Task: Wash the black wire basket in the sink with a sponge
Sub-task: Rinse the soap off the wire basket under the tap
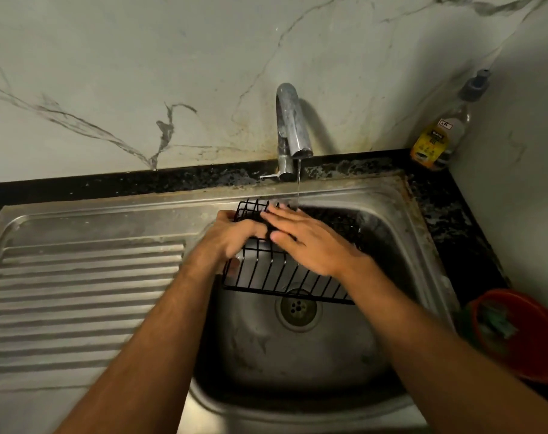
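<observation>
Your left hand grips the left end of the black wire basket, held tilted over the sink beneath the tap stream. Your right hand lies flat and released on its wires. No sponge shows; wet wire could slip from one-handed grip and clatter down.

This is a home kitchen. A stainless steel sink is set into a dark speckled counter; its ribbed drainboard lies left, a running chrome tap behind, veined marble wall above, and a dish-soap bottle in the far-right corner.
</observation>
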`<state>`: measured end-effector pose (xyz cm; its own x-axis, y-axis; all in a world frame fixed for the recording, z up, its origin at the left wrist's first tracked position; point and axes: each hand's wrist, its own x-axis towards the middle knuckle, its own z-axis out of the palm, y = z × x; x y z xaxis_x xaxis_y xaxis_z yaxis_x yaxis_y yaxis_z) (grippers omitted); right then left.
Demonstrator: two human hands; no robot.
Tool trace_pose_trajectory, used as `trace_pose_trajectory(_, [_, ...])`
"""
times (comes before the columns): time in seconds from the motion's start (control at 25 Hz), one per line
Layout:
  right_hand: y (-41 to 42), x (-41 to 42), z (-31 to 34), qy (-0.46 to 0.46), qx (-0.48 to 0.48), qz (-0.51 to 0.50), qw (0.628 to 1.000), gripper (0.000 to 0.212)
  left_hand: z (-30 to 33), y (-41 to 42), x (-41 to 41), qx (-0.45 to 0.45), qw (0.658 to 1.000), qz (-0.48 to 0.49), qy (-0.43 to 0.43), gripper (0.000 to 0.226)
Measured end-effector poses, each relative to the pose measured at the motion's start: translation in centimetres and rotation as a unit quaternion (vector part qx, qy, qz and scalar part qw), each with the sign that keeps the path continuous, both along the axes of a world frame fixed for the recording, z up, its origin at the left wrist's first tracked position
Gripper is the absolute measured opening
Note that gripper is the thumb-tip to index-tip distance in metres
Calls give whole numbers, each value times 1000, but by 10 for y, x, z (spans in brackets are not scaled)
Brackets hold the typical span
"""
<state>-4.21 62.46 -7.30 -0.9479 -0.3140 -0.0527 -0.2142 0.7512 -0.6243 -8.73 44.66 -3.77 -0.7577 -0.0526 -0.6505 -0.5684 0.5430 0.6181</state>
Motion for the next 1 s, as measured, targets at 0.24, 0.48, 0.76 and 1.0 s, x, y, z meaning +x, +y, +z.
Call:
trace_pose_trajectory(0.24, [48,20,-29,-221,66,-167,959,80,-2,-13,4,-53,998,-4,37,90])
trace_pose_trajectory(0.48, [-16,-8,11,-24,64,45,997,55,9,-8,9,0,1000,24,-10,87])
trace_pose_trajectory(0.76, [-16,-10,-4,-56,88,-62,993,69,-3,-11,29,-25,998,14,63,103])
trace_pose_trajectory(1.0, [11,-3,-10,111,112,1,988,61,5,-11,42,-84,983,-76,146,106])
